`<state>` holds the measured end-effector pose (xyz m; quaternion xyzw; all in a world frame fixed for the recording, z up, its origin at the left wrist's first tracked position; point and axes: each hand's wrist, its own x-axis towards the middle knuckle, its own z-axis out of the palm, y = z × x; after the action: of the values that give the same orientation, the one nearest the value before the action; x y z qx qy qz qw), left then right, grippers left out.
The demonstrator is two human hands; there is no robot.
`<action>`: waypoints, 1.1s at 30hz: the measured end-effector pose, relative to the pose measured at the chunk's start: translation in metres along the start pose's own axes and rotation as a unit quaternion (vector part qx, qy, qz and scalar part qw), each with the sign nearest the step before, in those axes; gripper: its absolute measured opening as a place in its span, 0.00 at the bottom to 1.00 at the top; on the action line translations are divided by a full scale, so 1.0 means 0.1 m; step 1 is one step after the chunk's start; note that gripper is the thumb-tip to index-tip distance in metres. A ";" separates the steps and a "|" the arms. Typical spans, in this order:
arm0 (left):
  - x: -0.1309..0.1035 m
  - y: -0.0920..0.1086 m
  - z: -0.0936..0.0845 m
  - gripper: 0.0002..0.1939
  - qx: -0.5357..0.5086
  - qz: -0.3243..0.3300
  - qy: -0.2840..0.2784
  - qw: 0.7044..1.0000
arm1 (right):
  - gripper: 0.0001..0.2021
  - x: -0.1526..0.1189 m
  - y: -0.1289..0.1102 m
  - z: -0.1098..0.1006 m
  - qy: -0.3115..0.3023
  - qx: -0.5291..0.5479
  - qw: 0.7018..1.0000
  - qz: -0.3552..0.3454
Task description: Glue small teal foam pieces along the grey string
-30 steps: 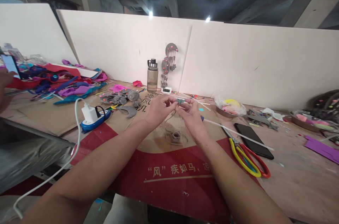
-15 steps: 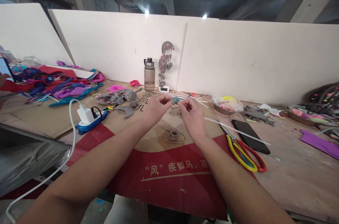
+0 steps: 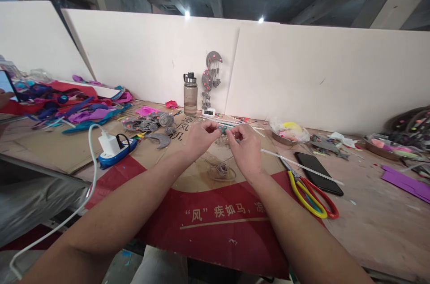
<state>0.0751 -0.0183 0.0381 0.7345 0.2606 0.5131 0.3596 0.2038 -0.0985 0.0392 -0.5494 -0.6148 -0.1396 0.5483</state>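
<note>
My left hand pinches one side of a small teal, knobbly piece above the cardboard. My right hand closes thumb and finger at its other side. The piece is too small, and too covered by fingertips, to name more exactly. Just under the hands, a row of thin, comb-like prongs shows on the cardboard. Nearer to me lies a loose coil of grey cord. To the left are a grey felt moon and several grey pieces with pink dots.
Red-and-yellow-handled scissors, a black phone and a thin white stick lie right. A bottle and grey moon hanging stand behind. Left are a blue power strip with cable and a felt heap.
Both hands stay pinched at the teal piece, which has turned or dipped slightly between the fingers. Nothing else has visibly moved apart from a small shift of the view.
</note>
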 end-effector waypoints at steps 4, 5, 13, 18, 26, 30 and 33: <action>0.00 -0.02 0.00 0.03 0.002 0.005 -0.007 1.000 | 0.09 0.00 0.00 -0.01 -0.005 -0.028 0.999 -0.032; 0.01 -0.02 0.00 0.03 0.005 0.006 -0.009 1.000 | 0.09 0.00 0.00 -0.01 -0.006 -0.032 0.999 -0.035; 0.02 -0.07 -0.02 0.04 0.038 0.018 -0.028 0.999 | 0.09 0.00 -0.01 -0.02 -0.019 -0.049 0.998 -0.033; 0.02 -0.06 -0.02 0.04 0.051 0.016 -0.033 0.998 | 0.09 -0.01 -0.01 -0.03 -0.027 -0.055 0.998 -0.020; 0.01 -0.03 -0.02 0.04 0.062 0.016 -0.037 0.997 | 0.09 -0.02 0.03 0.00 -0.027 -0.067 0.997 -0.025; 0.02 -0.02 -0.03 0.05 0.063 0.013 -0.045 0.997 | 0.09 -0.03 0.02 -0.01 -0.030 -0.069 0.997 -0.020; 0.02 -0.02 -0.04 0.06 0.051 0.007 -0.061 0.997 | 0.04 -0.03 0.01 -0.01 -0.034 -0.059 0.998 0.017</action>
<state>0.0723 -0.0147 0.0388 0.7835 0.2593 0.4559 0.3332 0.2052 -0.1005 0.0369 -0.5955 -0.6147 -0.1476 0.4957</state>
